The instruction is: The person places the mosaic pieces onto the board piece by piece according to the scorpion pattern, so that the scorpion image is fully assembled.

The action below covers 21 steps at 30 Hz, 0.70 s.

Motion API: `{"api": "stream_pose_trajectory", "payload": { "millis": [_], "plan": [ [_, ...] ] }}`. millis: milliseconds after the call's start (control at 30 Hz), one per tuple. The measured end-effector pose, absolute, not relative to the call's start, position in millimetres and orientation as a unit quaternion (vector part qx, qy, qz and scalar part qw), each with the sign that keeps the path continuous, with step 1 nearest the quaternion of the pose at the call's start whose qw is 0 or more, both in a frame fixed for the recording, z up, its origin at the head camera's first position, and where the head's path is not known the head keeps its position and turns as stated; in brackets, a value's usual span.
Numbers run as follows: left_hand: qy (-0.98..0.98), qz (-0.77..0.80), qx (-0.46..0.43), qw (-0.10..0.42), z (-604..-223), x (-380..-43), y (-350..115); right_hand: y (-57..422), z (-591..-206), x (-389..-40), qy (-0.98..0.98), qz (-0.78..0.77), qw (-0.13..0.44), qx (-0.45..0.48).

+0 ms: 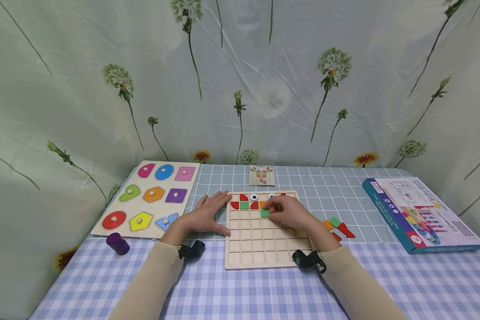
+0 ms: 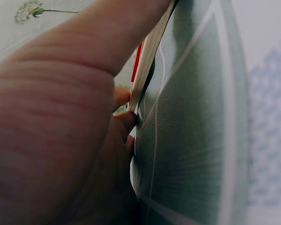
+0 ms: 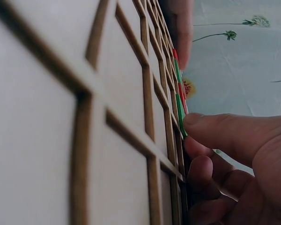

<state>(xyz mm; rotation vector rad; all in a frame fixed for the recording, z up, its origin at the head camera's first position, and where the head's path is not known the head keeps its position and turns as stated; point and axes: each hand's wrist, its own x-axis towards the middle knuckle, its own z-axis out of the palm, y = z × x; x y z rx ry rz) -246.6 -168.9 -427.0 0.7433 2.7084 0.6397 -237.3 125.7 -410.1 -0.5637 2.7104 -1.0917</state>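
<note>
A wooden grid board [image 1: 248, 258] lies on the table, with red, green and orange tiles and round eye tiles in its far rows. My left hand [image 1: 208, 215] rests along the board's left edge, fingers extended and thumb spread. Over the far right part, my right hand [image 1: 290, 213] pinches a green square tile [image 1: 265, 213] at a cell below the orange tile. In the right wrist view, the thumb touches that green tile [image 3: 181, 115], which sits slightly tilted. Another bit of green [image 3: 218, 151] shows behind the curled fingers, mostly hidden.
Loose orange, green and red tiles [image 1: 335, 222] lie right of the board. A small pattern card [image 1: 262, 176] stands behind it. To the left are a knobbed shape puzzle [image 1: 144, 209] and a purple cylinder [image 1: 118, 243]. A blue-edged box [image 1: 424, 218] lies at right.
</note>
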Motion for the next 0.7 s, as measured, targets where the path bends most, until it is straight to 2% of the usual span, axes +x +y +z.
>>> {"api": "stream_pose_trajectory", "payload": {
  "millis": [400,567,700],
  "plan": [
    [0.931,0.221,0.257,0.134,-426.1,-246.4,-168.5,132.9,-405.6,-237.7,0.905,-0.37,0.097,-0.185],
    [0.931,0.223,0.254,0.135,-426.0,-246.0,-168.6,137.0,-400.2,-238.8,0.899,-0.376,0.124,-0.189],
    [0.933,0.22,0.253,0.133,-426.3,-246.2,-169.0,143.0,-393.7,-240.0,0.883,-0.388,0.167,-0.203]
  ]
}}
